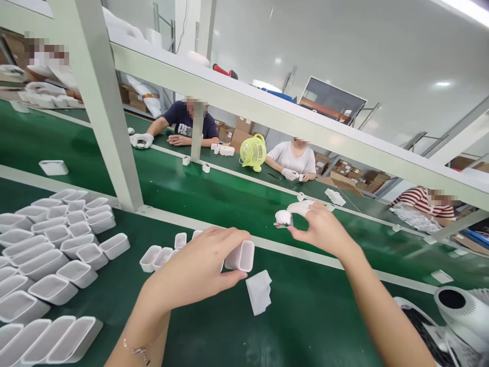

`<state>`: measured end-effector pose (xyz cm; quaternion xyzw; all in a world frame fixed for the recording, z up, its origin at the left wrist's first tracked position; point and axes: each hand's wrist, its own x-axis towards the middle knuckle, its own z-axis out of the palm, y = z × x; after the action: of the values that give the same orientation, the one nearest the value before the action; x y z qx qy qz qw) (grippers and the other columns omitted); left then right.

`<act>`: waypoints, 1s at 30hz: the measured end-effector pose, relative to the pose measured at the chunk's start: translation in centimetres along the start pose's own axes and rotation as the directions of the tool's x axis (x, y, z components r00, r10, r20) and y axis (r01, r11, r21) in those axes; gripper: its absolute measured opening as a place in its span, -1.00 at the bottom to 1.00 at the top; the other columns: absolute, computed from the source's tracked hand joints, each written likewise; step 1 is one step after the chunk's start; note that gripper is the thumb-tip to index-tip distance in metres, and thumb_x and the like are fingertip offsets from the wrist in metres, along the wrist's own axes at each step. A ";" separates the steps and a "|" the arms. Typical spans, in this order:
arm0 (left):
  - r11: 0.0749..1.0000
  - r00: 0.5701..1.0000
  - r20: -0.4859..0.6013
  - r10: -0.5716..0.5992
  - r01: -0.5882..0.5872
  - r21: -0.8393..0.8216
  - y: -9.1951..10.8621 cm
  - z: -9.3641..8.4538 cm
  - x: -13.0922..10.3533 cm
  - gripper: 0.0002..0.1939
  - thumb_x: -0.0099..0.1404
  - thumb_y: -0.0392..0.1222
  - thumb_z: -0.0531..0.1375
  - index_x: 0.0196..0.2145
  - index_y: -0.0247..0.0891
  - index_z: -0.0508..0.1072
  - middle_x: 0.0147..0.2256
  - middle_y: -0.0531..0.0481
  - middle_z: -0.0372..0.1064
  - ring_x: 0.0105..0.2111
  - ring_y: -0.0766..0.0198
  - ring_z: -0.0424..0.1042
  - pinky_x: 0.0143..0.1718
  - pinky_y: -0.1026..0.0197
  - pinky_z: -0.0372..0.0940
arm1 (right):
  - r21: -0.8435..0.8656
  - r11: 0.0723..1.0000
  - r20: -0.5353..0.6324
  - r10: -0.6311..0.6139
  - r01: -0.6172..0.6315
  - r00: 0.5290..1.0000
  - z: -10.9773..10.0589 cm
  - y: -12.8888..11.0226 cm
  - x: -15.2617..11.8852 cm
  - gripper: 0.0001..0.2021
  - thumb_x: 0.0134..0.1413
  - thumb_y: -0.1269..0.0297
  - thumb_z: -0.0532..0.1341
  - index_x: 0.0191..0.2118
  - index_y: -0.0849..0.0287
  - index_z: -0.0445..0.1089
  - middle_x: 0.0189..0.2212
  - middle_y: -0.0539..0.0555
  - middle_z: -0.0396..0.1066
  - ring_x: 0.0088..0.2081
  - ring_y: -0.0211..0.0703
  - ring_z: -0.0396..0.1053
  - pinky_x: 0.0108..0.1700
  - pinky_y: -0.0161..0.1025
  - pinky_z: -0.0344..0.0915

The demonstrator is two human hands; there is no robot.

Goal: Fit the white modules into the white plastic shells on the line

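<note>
My left hand (pixel 198 270) is closed around a white plastic housing (pixel 244 256), its hollow open end turned to the right. Held out over the green conveyor belt, my right hand (pixel 321 224) has white coverings on some fingers. Thumb and fingertips pinch a small white part (pixel 283 218) with a shiny, partly reddish underside; its exact kind is unclear. A crumpled white paper sheet (pixel 260 292) lies on the green table just below the left hand's housing. Several small white housings (pixel 151 258) stand behind my left wrist, partly hidden by it.
Many hollow white housings (pixel 49 260) stand in rows on the left. A pale metal post (pixel 109 102) and shelf beam (pixel 267 109) rise ahead. Co-workers sit across the belt (pixel 214 204), near a yellow-green fan (pixel 253 153). A white fan-like device (pixel 456 311) stands at right.
</note>
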<state>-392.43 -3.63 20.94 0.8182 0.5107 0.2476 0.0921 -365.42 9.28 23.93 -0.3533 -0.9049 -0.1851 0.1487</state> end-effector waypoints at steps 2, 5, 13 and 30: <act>0.999 0.999 -0.014 0.043 -0.043 0.005 0.3 0.1 -0.2 -0.65 0.22 -0.24 0.20 -0.04 -0.03 0.30 -0.03 0.10 0.39 -0.03 0.10 0.37 -0.18 0.15 0.30 | 0.017 0.987 -0.278 -0.151 0.162 0.949 -3.6 -2.3 -1.2 -0.75 0.07 0.26 0.22 -0.11 0.20 0.39 -0.16 0.13 0.49 -0.11 0.00 0.42 0.05 0.00 0.25; 0.993 0.992 -0.063 0.114 -0.112 0.029 0.7 0.1 -0.5 -0.64 0.24 -0.28 0.20 -0.03 -0.06 0.26 -0.02 0.09 0.36 -0.04 0.12 0.35 -0.11 0.11 0.26 | -0.001 0.951 -0.413 -0.283 0.310 0.866 -6.5 -5.6 -2.8 -0.70 0.06 0.35 0.24 -0.05 0.24 0.34 -0.15 0.15 0.49 -0.11 -0.03 0.42 0.04 0.00 0.30; 0.962 0.935 -0.231 0.271 -0.253 0.103 1.6 0.0 -0.8 -0.66 0.28 -0.28 0.19 -0.01 -0.14 0.23 -0.05 0.05 0.34 -0.06 0.19 0.31 -0.07 0.13 0.17 | -0.101 0.940 -0.446 -0.336 0.326 0.830 -6.8 -9.1 -4.1 -0.68 0.09 0.32 0.27 -0.04 0.34 0.35 -0.14 0.17 0.49 -0.09 -0.02 0.42 0.19 0.14 0.21; 0.954 0.916 -0.282 0.286 -0.244 0.175 1.9 0.1 -0.9 -0.74 0.31 -0.24 0.16 -0.05 -0.14 0.25 -0.11 0.07 0.34 -0.13 0.21 0.32 0.10 -0.01 -0.07 | -0.265 0.927 -0.433 -0.361 0.266 0.826 -6.1 -11.4 -3.8 -0.84 0.16 0.33 0.20 -0.30 0.35 0.45 -0.34 0.20 0.52 -0.25 0.10 0.49 0.10 0.37 0.22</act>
<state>-391.22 -5.23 21.33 0.8362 0.4187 0.3454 -0.0784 -369.82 -3.43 25.21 -0.1556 -0.8641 -0.3744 0.2981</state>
